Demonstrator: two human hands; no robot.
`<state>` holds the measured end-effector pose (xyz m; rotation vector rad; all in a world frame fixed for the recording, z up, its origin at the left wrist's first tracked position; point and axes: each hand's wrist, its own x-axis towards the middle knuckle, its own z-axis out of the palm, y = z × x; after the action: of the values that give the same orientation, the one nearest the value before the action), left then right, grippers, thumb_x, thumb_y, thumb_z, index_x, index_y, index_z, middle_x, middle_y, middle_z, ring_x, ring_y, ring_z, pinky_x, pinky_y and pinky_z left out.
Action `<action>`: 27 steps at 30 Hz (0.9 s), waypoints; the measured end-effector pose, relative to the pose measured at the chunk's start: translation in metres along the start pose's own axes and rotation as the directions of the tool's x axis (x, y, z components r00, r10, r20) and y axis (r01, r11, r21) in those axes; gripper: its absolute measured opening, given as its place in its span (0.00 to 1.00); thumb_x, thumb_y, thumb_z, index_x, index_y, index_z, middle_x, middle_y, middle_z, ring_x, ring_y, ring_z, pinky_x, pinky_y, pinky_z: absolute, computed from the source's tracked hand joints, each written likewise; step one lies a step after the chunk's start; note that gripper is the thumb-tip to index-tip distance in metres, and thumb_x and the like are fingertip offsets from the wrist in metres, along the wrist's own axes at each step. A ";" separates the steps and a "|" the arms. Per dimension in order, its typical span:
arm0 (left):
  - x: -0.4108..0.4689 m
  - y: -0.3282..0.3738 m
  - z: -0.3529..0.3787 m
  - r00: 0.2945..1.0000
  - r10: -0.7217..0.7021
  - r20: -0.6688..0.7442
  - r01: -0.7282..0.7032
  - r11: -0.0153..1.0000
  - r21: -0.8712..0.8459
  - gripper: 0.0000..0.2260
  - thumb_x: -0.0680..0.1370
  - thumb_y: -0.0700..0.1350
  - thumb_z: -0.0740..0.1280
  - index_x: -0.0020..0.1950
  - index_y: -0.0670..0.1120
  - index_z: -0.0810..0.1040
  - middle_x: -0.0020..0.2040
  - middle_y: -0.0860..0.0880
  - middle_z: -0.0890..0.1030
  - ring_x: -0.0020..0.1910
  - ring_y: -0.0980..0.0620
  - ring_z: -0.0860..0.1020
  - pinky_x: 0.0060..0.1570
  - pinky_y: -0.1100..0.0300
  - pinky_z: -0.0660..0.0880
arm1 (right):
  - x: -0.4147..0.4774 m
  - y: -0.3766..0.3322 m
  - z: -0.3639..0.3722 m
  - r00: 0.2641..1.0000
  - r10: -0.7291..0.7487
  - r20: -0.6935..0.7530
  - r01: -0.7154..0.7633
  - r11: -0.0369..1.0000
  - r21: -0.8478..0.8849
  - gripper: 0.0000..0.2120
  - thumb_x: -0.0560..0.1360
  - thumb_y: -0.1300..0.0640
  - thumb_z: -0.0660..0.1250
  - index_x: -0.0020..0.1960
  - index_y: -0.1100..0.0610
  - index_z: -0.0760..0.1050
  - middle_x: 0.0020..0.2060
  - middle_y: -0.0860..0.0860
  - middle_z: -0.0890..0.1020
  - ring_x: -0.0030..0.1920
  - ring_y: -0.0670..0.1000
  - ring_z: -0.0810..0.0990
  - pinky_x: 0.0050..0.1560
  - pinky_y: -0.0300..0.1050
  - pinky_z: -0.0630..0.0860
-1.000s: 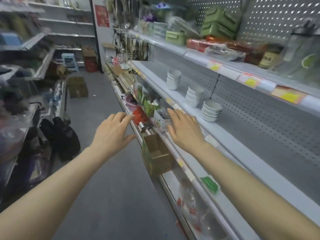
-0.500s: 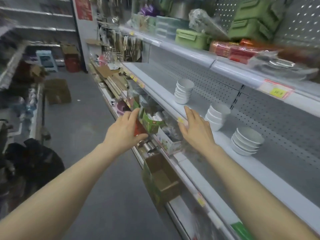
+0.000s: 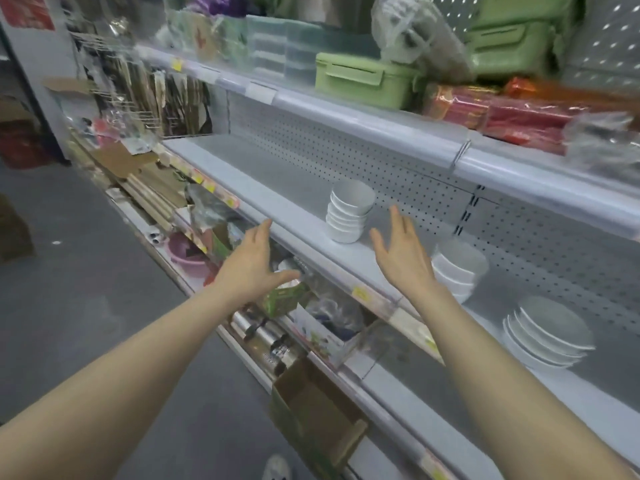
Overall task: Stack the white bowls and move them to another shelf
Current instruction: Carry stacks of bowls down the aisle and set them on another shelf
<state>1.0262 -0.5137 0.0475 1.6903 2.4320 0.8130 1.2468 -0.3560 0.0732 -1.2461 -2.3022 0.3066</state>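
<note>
1. Middle shelf: long bare stretch runs left of the bowls. Front lip runs diagonally between the two hands.
2. Three stacks of white bowls stand on this shelf, apart from each other: far stack, middle stack, near stack of wider, flatter bowls. All sit toward the front half; the pegboard back is well behind them.
3. Right hand: over the shelf, between the far and middle stacks, just beside the far one, not touching. Fingers straight and spread, holding nothing.
4. Left hand: outside the front lip, above the lower shelf's goods. Fingers extended, thumb out, holding nothing.
5. Upper shelf overhangs the bowls and carries a green lunch box and red packets; there is headroom above the far stack.
6. Below: steel cylinders, a pink basin, and an open cardboard box jutting into the aisle.
7. Aisle floor on the left is open grey.
</note>
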 end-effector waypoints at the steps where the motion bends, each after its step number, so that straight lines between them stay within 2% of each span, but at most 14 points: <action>1: 0.020 -0.005 0.007 1.000 0.015 0.014 -0.015 1.000 -0.014 0.52 0.70 0.66 0.71 0.81 0.45 0.45 0.77 0.39 0.58 0.75 0.40 0.63 0.68 0.46 0.67 | 0.015 0.002 0.007 1.000 0.017 -0.004 -0.017 1.000 0.002 0.31 0.82 0.39 0.50 0.80 0.48 0.44 0.78 0.55 0.55 0.76 0.59 0.61 0.69 0.64 0.66; 6: 0.118 -0.023 0.041 0.992 0.032 0.118 -0.015 0.990 -0.143 0.53 0.69 0.66 0.72 0.81 0.47 0.45 0.79 0.42 0.55 0.76 0.43 0.60 0.71 0.48 0.64 | 0.089 0.009 0.035 0.993 0.119 -0.023 -0.117 0.991 0.064 0.31 0.81 0.39 0.52 0.80 0.51 0.49 0.75 0.58 0.62 0.71 0.61 0.69 0.67 0.63 0.68; 9: 0.164 -0.027 0.061 0.980 0.027 0.197 0.014 0.979 -0.202 0.54 0.69 0.65 0.74 0.81 0.46 0.44 0.79 0.43 0.55 0.76 0.44 0.60 0.72 0.48 0.64 | 0.125 0.013 0.044 0.982 0.183 0.049 -0.187 0.979 0.076 0.32 0.81 0.38 0.52 0.80 0.50 0.47 0.78 0.54 0.59 0.75 0.58 0.62 0.73 0.58 0.62; 12: 0.202 -0.029 0.081 0.970 0.033 0.243 0.037 0.959 -0.280 0.56 0.67 0.63 0.76 0.81 0.46 0.44 0.80 0.44 0.55 0.77 0.46 0.59 0.73 0.49 0.63 | 0.155 0.020 0.047 0.960 0.238 0.146 -0.258 0.956 0.138 0.37 0.78 0.32 0.53 0.80 0.45 0.44 0.79 0.47 0.54 0.77 0.55 0.58 0.75 0.55 0.59; 16: 0.234 -0.028 0.103 0.941 0.145 0.306 -0.026 0.933 -0.360 0.57 0.66 0.61 0.78 0.81 0.47 0.45 0.81 0.48 0.53 0.78 0.49 0.56 0.74 0.52 0.60 | 0.172 0.027 0.055 0.942 0.211 0.261 -0.269 0.939 0.212 0.46 0.70 0.25 0.59 0.79 0.41 0.46 0.78 0.42 0.56 0.77 0.48 0.57 0.75 0.52 0.59; 18: 0.250 -0.023 0.110 0.929 0.190 0.318 -0.048 0.913 -0.405 0.55 0.65 0.57 0.80 0.80 0.46 0.49 0.79 0.49 0.58 0.76 0.50 0.60 0.73 0.52 0.63 | 0.177 0.028 0.057 0.942 0.177 0.284 -0.248 0.939 0.239 0.39 0.69 0.27 0.66 0.74 0.37 0.55 0.73 0.38 0.65 0.73 0.45 0.64 0.69 0.45 0.65; 19: 0.257 -0.021 0.114 0.921 0.212 0.326 -0.053 0.899 -0.434 0.52 0.64 0.54 0.82 0.79 0.46 0.54 0.76 0.48 0.63 0.74 0.50 0.64 0.70 0.52 0.66 | 0.179 0.027 0.058 0.944 0.165 0.285 -0.238 0.940 0.246 0.33 0.68 0.31 0.70 0.68 0.36 0.59 0.67 0.36 0.70 0.68 0.44 0.69 0.64 0.42 0.69; 20: 0.264 -0.019 0.118 0.914 0.235 0.330 -0.057 0.881 -0.469 0.49 0.63 0.52 0.83 0.76 0.48 0.59 0.72 0.50 0.69 0.70 0.51 0.69 0.68 0.51 0.69 | 0.181 0.026 0.059 0.950 0.138 0.281 -0.214 0.941 0.262 0.32 0.67 0.34 0.74 0.64 0.36 0.62 0.62 0.34 0.72 0.64 0.42 0.72 0.61 0.42 0.71; 21: 0.270 -0.019 0.123 0.911 0.260 0.321 -0.074 0.866 -0.494 0.46 0.61 0.50 0.83 0.73 0.50 0.63 0.68 0.53 0.73 0.65 0.54 0.73 0.64 0.52 0.73 | 0.184 0.026 0.061 0.954 0.112 0.279 -0.193 0.940 0.280 0.34 0.64 0.36 0.77 0.64 0.38 0.63 0.62 0.35 0.73 0.63 0.41 0.73 0.62 0.45 0.73; 22: 0.276 -0.019 0.129 0.907 0.288 0.308 -0.092 0.849 -0.521 0.43 0.60 0.48 0.84 0.70 0.53 0.66 0.63 0.58 0.74 0.61 0.58 0.74 0.61 0.57 0.74 | 0.188 0.027 0.064 0.952 0.106 0.288 -0.191 0.939 0.286 0.41 0.62 0.36 0.79 0.68 0.38 0.62 0.64 0.37 0.73 0.64 0.42 0.73 0.65 0.49 0.72; 24: 0.280 -0.019 0.136 0.897 0.329 0.297 -0.116 0.822 -0.558 0.40 0.62 0.42 0.83 0.64 0.61 0.64 0.59 0.65 0.69 0.55 0.64 0.73 0.53 0.75 0.71 | 0.193 0.028 0.071 0.944 0.119 0.309 -0.199 0.950 0.241 0.56 0.58 0.34 0.80 0.76 0.41 0.53 0.72 0.42 0.67 0.71 0.45 0.67 0.70 0.52 0.68; 25: 0.282 -0.020 0.139 0.892 0.342 0.296 -0.118 0.808 -0.577 0.41 0.63 0.40 0.83 0.61 0.65 0.61 0.58 0.65 0.68 0.51 0.66 0.72 0.48 0.80 0.67 | 0.194 0.027 0.074 0.940 0.148 0.309 -0.222 0.949 0.222 0.60 0.57 0.34 0.80 0.78 0.42 0.49 0.74 0.44 0.64 0.73 0.46 0.64 0.71 0.51 0.66; 27: 0.283 -0.022 0.140 0.882 0.360 0.303 -0.106 0.779 -0.618 0.39 0.64 0.39 0.82 0.57 0.67 0.60 0.56 0.65 0.69 0.48 0.73 0.71 0.44 0.82 0.66 | 0.194 0.026 0.078 0.942 0.187 0.277 -0.255 0.938 0.234 0.63 0.57 0.37 0.82 0.79 0.43 0.45 0.75 0.45 0.61 0.73 0.46 0.62 0.71 0.48 0.64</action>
<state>0.9449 -0.2147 -0.0161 1.7000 1.4902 0.9861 1.1353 -0.1776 0.0580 -1.3934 -2.2250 0.8729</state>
